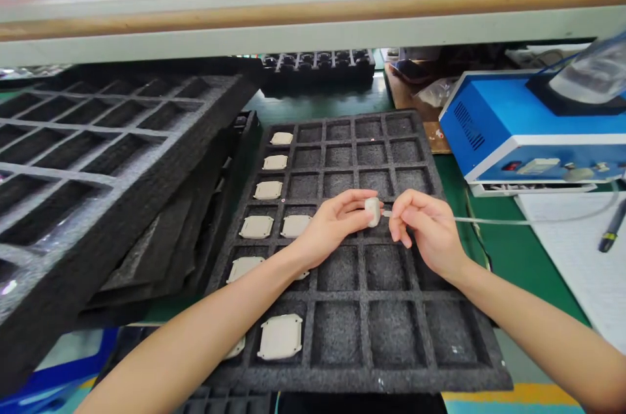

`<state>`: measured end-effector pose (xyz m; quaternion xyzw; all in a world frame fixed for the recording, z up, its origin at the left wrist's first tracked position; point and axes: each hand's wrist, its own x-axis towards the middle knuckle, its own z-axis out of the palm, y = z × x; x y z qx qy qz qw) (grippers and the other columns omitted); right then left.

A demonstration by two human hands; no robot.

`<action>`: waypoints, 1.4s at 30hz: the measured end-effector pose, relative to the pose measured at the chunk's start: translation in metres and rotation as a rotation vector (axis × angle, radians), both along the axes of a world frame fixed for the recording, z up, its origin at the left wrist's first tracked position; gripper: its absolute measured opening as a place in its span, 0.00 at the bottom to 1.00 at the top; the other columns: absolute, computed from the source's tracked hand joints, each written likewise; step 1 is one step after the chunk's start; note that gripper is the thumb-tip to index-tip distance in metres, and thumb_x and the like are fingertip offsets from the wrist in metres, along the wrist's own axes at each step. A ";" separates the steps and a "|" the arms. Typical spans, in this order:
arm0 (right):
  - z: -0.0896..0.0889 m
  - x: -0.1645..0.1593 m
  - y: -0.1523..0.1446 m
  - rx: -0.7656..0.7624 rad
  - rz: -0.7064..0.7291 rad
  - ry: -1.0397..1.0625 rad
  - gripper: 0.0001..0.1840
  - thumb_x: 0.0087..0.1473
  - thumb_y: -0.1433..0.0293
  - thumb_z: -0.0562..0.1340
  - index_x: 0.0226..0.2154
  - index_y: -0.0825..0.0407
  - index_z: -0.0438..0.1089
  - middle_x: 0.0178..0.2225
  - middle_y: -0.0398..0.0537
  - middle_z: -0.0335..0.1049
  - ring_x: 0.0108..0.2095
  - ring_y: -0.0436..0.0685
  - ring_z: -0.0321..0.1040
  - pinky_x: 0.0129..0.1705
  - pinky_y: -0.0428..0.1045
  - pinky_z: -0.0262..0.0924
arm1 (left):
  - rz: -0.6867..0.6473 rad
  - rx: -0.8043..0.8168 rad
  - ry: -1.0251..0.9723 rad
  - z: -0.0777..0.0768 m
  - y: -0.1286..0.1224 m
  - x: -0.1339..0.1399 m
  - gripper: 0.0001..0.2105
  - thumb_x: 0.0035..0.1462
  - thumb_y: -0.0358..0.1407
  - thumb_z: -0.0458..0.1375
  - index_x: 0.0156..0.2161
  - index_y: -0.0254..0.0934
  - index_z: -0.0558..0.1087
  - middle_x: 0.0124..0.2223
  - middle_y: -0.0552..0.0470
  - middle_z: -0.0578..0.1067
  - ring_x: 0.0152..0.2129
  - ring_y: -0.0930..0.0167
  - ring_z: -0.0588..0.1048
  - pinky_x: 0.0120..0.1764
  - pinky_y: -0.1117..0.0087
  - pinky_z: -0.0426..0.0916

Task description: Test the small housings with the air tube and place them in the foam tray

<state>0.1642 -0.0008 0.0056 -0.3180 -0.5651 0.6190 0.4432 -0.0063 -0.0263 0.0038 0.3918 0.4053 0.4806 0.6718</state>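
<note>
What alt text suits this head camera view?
A person's left hand holds a small pale part above a black tray, while the right hand holds a thin cord pointing toward it. Pale pieces line the tray's left side; a blue box sits right.

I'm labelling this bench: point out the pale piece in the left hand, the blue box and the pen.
Pale piece [373, 212]: head view, middle of its visible face.
Blue box [523, 119]: head view, on its top.
Pen [614, 225]: head view, on its barrel.

No readable text anywhere; lines on the paper [577, 248] too blurred.
</note>
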 end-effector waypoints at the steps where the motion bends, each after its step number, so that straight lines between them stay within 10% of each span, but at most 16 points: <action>1: 0.000 0.000 0.000 0.003 0.004 0.000 0.06 0.49 0.72 0.55 0.24 0.52 0.65 0.15 0.41 0.65 0.13 0.46 0.53 0.18 0.45 0.46 | -0.004 0.002 0.006 0.000 0.000 0.000 0.16 0.50 0.33 0.63 0.45 0.35 0.72 0.42 0.49 0.75 0.42 0.68 0.72 0.52 0.61 0.59; 42: -0.003 -0.009 0.002 -0.152 -0.050 0.091 0.06 0.49 0.69 0.56 0.25 0.53 0.59 0.14 0.38 0.62 0.13 0.45 0.49 0.17 0.42 0.42 | 0.015 -0.021 -0.021 0.005 -0.003 0.000 0.17 0.47 0.38 0.65 0.43 0.35 0.73 0.41 0.46 0.76 0.39 0.68 0.72 0.48 0.63 0.63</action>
